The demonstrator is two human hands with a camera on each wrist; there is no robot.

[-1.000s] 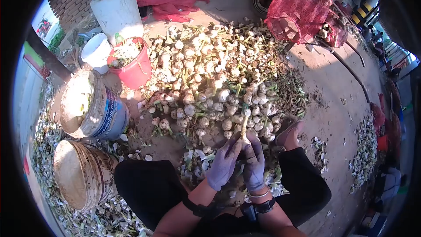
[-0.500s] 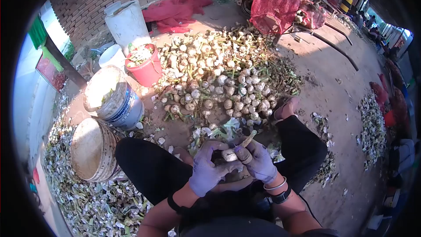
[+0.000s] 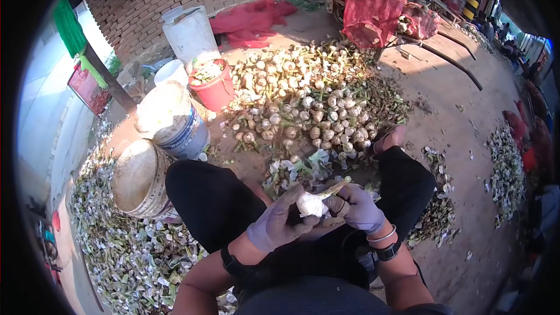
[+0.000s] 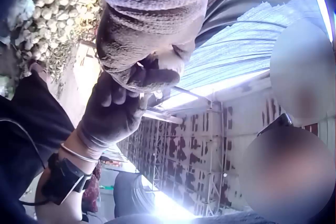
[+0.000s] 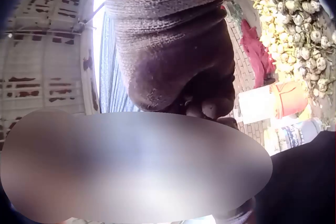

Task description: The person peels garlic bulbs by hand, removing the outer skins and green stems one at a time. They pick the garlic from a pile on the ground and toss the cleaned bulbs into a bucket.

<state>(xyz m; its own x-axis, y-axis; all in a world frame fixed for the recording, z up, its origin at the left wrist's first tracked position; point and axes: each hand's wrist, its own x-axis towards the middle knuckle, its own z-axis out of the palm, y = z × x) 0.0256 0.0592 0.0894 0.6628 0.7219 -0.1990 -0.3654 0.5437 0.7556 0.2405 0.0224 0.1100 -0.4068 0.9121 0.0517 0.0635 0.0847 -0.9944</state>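
Between my two gloved hands is a white garlic bulb (image 3: 311,205), its pale stalk (image 3: 336,188) slanting up to the right. My left hand (image 3: 274,223) holds the bulb from the left, fingers at its upper side and thumb low against it. From the right, my right hand (image 3: 363,211) grips it at the stalk end with curled fingers. In the left wrist view the left glove (image 4: 152,40) covers most of the bulb, with the right glove (image 4: 113,111) close below. The right wrist view shows the right glove (image 5: 178,71) with curled fingers; the bulb is hidden there.
A heap of garlic bulbs (image 3: 326,118) lies ahead of my legs, with peeled skins (image 3: 306,167) nearer me. Buckets stand at left: a red one (image 3: 214,94), a blue-labelled one (image 3: 189,131) and a dirty one (image 3: 151,189). A red mesh sack (image 3: 370,14) stands behind.
Both hands have drawn back from the heap toward my lap with the garlic. The stalk has tipped from upright to slanting right, the bulb looks whiter, and my left hand has closed in on it.
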